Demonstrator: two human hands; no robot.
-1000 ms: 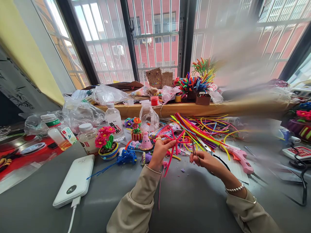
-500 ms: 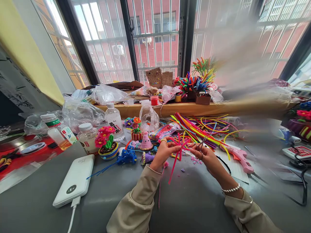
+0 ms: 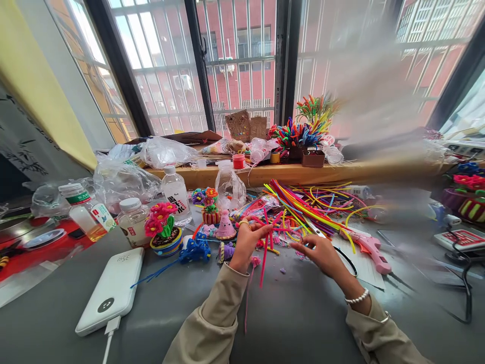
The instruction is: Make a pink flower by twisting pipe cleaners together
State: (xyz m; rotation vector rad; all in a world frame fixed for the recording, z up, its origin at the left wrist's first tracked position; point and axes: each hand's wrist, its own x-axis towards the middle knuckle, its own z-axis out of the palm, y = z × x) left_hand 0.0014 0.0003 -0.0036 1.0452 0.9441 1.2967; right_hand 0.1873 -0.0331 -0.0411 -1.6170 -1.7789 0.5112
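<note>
My left hand [image 3: 248, 242] is closed, pinching a bundle of crossed pink pipe cleaners [image 3: 266, 258] whose ends spread out like a star. One long end hangs down toward the grey table. To the right, my right hand [image 3: 318, 255] is apart from the bundle, its thumb and forefinger drawn together. Metal scissors [image 3: 317, 230] show just above its knuckles, partly hidden by the hand. Left of my hands are a pink cone-shaped figure [image 3: 226, 226] and a purple coiled piece [image 3: 226, 252]. A small pink flower [image 3: 255, 261] lies below my left wrist.
Loose coloured pipe cleaners [image 3: 291, 207] are heaped behind my hands. A pink glue gun [image 3: 373, 250] lies at right. On the left are a white power bank [image 3: 113, 288], a potted pink flower [image 3: 162, 227], blue pipe-cleaner flowers [image 3: 195, 246] and several bottles, including a clear one [image 3: 175, 194].
My right hand has drawn away from the pink pipe cleaners, down and slightly right. My left hand still holds them. The whole view has shifted a little.
</note>
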